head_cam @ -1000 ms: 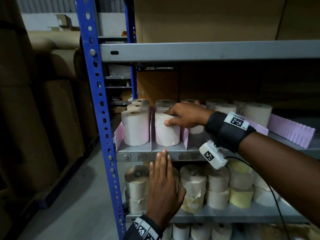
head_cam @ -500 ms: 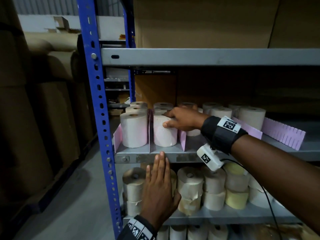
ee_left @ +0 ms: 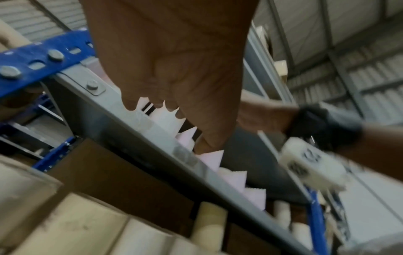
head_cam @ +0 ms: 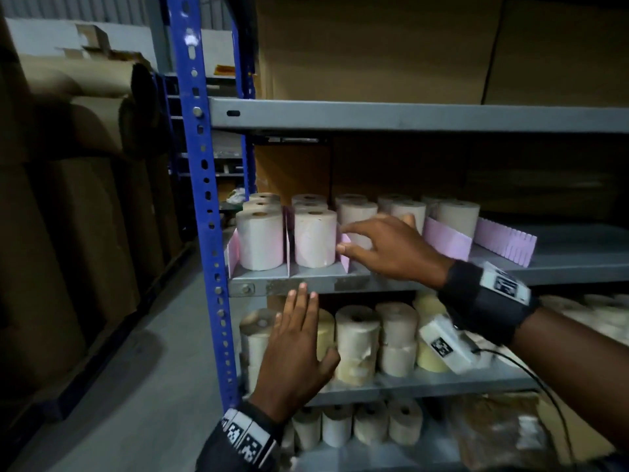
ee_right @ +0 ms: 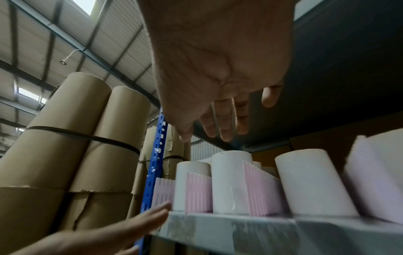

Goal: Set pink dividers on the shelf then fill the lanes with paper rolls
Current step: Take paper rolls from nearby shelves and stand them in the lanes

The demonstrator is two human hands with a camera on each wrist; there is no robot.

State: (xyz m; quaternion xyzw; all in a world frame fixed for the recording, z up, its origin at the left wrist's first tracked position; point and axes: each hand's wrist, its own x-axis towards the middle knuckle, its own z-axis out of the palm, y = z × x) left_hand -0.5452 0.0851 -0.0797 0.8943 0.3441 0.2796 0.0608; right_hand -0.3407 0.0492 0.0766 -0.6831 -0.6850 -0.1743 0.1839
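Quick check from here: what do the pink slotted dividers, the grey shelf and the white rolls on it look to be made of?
Pink slotted dividers: look like thin matte plastic or foam board, going by the even comb-like slots along the top edge; the pictures leave it open. Grey shelf: painted sheet metal, with a bolt at its corner and worn paint on the lip. White rolls: wound paper, matte, with a hollow core showing on top.
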